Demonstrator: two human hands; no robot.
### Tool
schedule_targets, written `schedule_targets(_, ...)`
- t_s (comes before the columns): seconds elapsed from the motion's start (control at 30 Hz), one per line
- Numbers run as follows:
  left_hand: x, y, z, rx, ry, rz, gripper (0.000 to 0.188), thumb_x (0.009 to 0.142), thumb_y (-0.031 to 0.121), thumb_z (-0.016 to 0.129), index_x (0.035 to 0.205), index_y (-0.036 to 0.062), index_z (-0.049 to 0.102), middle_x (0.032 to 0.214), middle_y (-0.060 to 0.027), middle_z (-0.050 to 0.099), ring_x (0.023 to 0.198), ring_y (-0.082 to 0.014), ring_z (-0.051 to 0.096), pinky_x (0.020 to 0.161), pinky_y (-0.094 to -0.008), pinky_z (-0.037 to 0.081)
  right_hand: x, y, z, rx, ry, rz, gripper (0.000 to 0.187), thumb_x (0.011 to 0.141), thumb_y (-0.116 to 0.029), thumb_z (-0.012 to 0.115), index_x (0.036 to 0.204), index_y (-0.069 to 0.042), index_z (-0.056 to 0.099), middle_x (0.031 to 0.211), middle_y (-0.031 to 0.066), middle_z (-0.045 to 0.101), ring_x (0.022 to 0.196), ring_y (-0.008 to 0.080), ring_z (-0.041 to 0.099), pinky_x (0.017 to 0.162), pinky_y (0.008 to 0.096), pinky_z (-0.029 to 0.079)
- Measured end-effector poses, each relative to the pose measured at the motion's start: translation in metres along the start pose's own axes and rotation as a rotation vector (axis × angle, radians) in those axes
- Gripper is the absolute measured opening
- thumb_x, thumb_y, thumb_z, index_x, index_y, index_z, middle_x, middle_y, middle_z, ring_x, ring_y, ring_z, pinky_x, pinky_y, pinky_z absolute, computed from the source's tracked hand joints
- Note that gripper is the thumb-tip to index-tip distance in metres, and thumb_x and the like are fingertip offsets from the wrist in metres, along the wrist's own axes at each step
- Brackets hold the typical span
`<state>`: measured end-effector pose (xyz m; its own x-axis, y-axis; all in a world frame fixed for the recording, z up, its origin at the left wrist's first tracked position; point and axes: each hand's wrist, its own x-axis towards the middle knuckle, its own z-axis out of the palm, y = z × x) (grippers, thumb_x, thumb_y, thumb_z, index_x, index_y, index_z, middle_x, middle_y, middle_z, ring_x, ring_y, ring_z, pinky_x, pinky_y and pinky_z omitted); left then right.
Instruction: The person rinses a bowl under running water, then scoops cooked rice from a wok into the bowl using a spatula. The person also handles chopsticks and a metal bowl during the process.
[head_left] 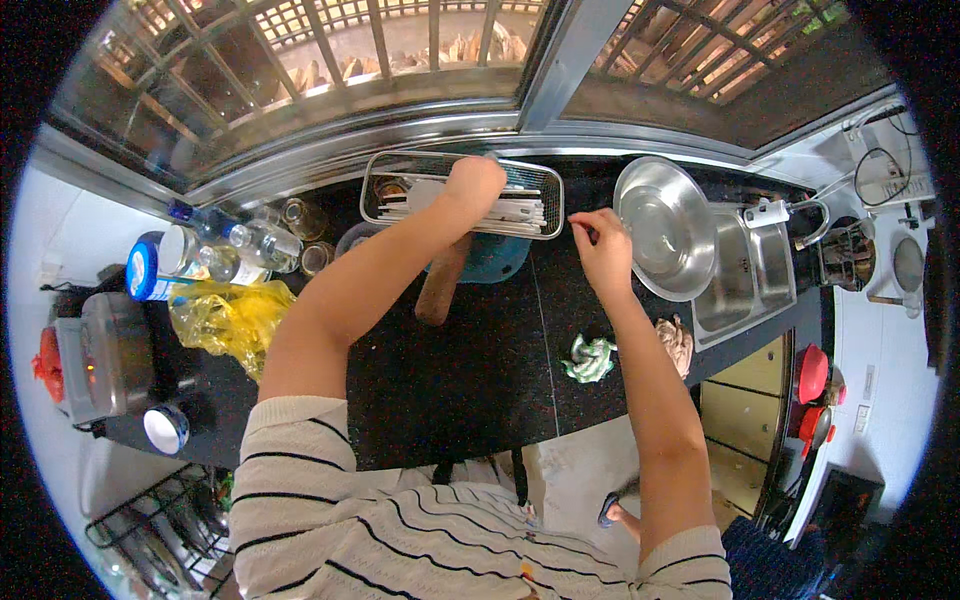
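As your left hand (475, 185) bends over the utensils (520, 212) in the wire basket (532, 178), its grip hidden, and your curled right hand (604, 248) shows no clear hold, you seem mid-sorting, so next calls for keeping the basket steady.

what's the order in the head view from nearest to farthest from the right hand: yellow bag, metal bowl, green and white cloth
From the right hand:
1. metal bowl, just to its right
2. green and white cloth, on the person's side of it
3. yellow bag, well off to the left
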<state>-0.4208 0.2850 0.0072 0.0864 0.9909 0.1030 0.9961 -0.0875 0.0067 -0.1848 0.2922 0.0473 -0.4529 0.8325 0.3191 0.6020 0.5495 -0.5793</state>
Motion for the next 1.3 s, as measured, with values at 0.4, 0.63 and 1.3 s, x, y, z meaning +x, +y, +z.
schedule_targets(0.4,-0.010,0.014,0.004,0.020,-0.082,0.028,0.012,0.073,0.013,0.059,0.080,0.0067,0.067,0.081,-0.0085,0.062,0.079,-0.0265,0.064,0.062,-0.0388,0.051,0.004,0.016,0.040,-0.014,-0.180,0.103,0.012,0.073,-0.016,0.066,0.078,-0.005,0.064,0.086,0.0095,0.049,0.075,0.0266,0.055,0.066,0.0369,0.047)
schedule_targets(0.63,-0.020,0.009,-0.014,0.013,-0.064,0.205,0.008,0.074,0.011,0.056,0.080,0.0088,0.061,0.079,-0.0078,0.061,0.076,-0.0265,0.064,0.061,-0.0377,0.051,-0.024,0.002,0.025,0.041,-0.191,0.145,0.012,0.071,-0.017,0.067,0.079,-0.009,0.065,0.087,0.0088,0.049,0.079,0.0268,0.053,0.069,0.0377,0.045)
schedule_targets(1.3,-0.065,0.000,-0.095,-1.585,0.948,-0.300,0.009,0.096,0.007,0.037,0.104,0.0030,0.039,0.087,-0.0087,0.052,0.081,-0.0207,0.061,0.072,-0.0346,0.053,0.043,0.002,0.079,-0.705,-0.430,-0.577,0.011,0.073,-0.015,0.058,0.067,-0.010,0.066,0.075,0.0077,0.064,0.074,0.0244,0.062,0.059,0.0351,0.049)
